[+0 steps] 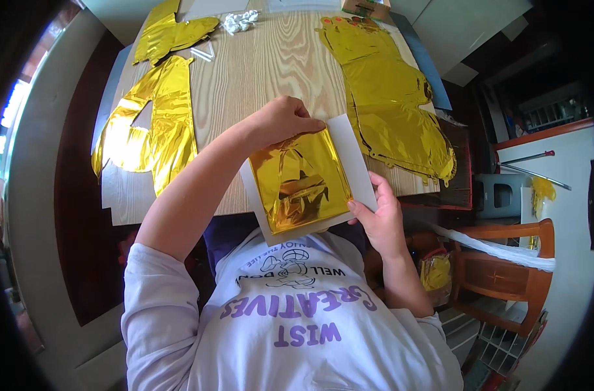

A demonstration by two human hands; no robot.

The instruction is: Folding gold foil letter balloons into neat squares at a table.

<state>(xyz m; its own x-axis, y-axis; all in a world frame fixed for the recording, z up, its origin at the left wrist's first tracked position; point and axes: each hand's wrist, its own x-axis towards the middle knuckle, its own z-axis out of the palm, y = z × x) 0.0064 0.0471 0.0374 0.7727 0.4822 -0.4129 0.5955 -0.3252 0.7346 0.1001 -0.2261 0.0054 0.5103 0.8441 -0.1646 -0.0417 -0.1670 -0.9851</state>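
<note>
A white card (341, 133) is tilted in front of me, near the table's front edge. On it lies a shiny gold piece of folded foil (303, 182), wrinkled toward its lower part. My left hand (287, 122) reaches across its top, fingers closed in a pinch at the foil's upper edge. The card's lower right edge is gripped by my right hand (380, 210), thumb on the front by the foil and fingers partly hidden behind.
Flat gold foil balloons lie on the wooden table (271, 65): a foil shape (170, 117) at left and a foil pile (388, 85) at right. White straws (203, 53) and a small white bundle (240, 21) sit far left. A wooden chair (499, 274) stands at right.
</note>
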